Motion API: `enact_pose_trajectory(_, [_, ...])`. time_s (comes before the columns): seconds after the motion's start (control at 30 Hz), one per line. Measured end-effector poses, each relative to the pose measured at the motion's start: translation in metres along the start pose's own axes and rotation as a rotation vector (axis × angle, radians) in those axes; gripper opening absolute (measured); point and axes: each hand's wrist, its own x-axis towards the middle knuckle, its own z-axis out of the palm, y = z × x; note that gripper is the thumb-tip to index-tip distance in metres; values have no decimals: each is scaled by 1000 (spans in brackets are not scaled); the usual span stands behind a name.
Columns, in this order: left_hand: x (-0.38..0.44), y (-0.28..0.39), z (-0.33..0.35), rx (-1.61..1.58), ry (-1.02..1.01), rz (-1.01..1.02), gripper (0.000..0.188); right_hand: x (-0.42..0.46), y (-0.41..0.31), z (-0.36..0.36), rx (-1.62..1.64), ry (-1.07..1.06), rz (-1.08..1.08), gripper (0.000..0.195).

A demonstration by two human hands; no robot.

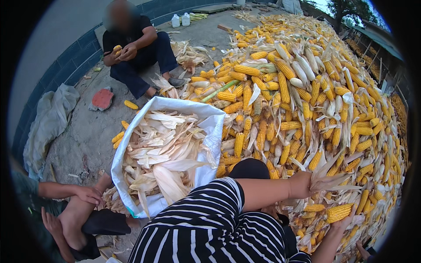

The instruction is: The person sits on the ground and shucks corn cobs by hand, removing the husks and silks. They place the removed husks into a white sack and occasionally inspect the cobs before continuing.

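Note:
My left hand (300, 184) grips a bunch of dry corn husks (329, 177) that fans out to the right. Lower right, my right hand (343, 223) holds a husked yellow corn cob (338, 213), its kernels bare. Both hands are over a large heap of corn cobs (284, 88), most of them bare and some still in pale husks. Left of my striped shirt stands an open white woven sack (210, 126), with loose dry husks (158, 144) inside it.
A person (131, 56) sits beyond the sack with a cob in hand. At left, another person's hands (87, 195) rest by their knees. Part of a further hand (361, 251) shows bottom right. Plastic sheeting (49, 128), a red-topped block (102, 99) and white jugs (181, 20) are on the ground.

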Motion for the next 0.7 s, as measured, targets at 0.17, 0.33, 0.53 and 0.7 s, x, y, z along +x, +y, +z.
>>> enact_pose_trajectory(0.17, [-13,30,-135,-122,531,59,47,38,33,-98,60,3,66,38])
enact_pose_trajectory(0.33, [-109,58,-259,742,795,-415,60,28,51,-129,68,91,183,35])
enact_pose_trajectory(0.53, [-275,-35,-273,1365,391,-978,81,46,66,-133,101,-48,331,43])
enact_pose_trajectory(0.7, [-330,-107,-227,1262,97,-911,54,46,89,-140,19,-132,314,46])
